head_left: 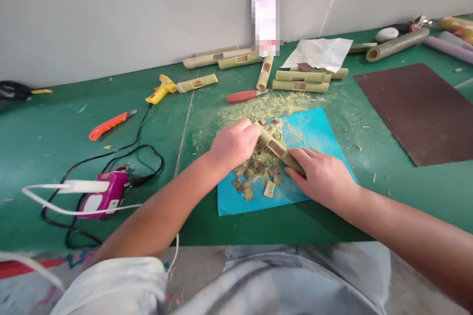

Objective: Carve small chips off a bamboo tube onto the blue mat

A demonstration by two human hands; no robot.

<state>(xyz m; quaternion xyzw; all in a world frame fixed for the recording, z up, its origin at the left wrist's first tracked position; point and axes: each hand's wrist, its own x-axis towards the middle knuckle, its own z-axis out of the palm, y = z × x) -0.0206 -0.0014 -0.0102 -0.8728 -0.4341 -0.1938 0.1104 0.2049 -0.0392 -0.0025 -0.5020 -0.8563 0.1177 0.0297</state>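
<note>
A bamboo tube (275,146) with a rectangular opening in its side lies slantwise between my hands, above a blue sheet (318,128). My right hand (317,171) is wrapped round its lower right end. At the upper left end, my left hand (236,141) is closed in a fist against the tube; whether its fingers hold anything else is hidden. Beneath the tube, small cut bamboo pieces (269,188) and pale shavings are heaped on the sheet.
Behind the sheet are a red-handled knife (242,96) and several cut bamboo tubes (300,86). To the left are a yellow glue gun (161,89), an orange cutter (111,125) and a purple power strip (105,194) with cables. A brown sheet (417,113) lies right.
</note>
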